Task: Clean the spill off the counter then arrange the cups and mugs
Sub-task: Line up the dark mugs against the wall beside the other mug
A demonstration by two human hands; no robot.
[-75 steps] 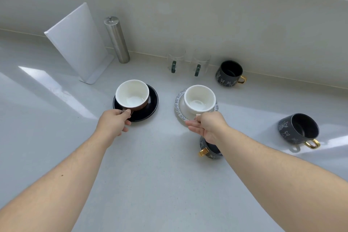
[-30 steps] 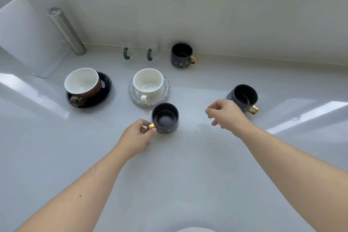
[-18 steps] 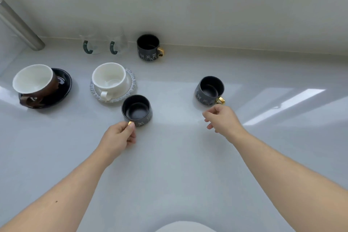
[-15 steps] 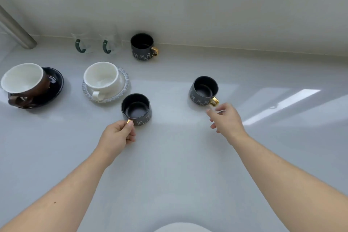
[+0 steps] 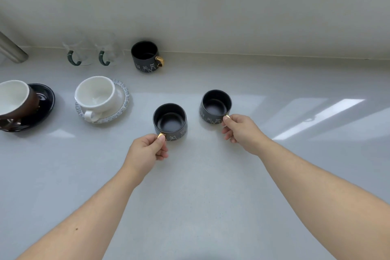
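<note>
Both dark mugs now sit closer together than half a second ago, and the right hand (image 5: 242, 131), which was only reaching then, has closed its thumb and fingers on the gold handle of the right dark mug (image 5: 216, 106). That mug has slid leftward across the table (image 5: 200, 186), whose surface shows no spill in view, so the wiping looks done and arranging is the step in hand. Farther left, the brown cup (image 5: 14, 99) rests on its dark saucer (image 5: 43, 99), and the white cup (image 5: 96, 95) sits on a patterned saucer (image 5: 123, 95). The left hand (image 5: 145, 152) is pinched on the gold handle of the left dark mug (image 5: 169, 121), which stands upright near its twin, apart from it. A third dark mug (image 5: 145, 57) waits by the wall, beside two glass cups (image 5: 90, 53) with green handles. With each hand gripping a mug, the pair is probably being lined up, perhaps toward that third mug.
</note>
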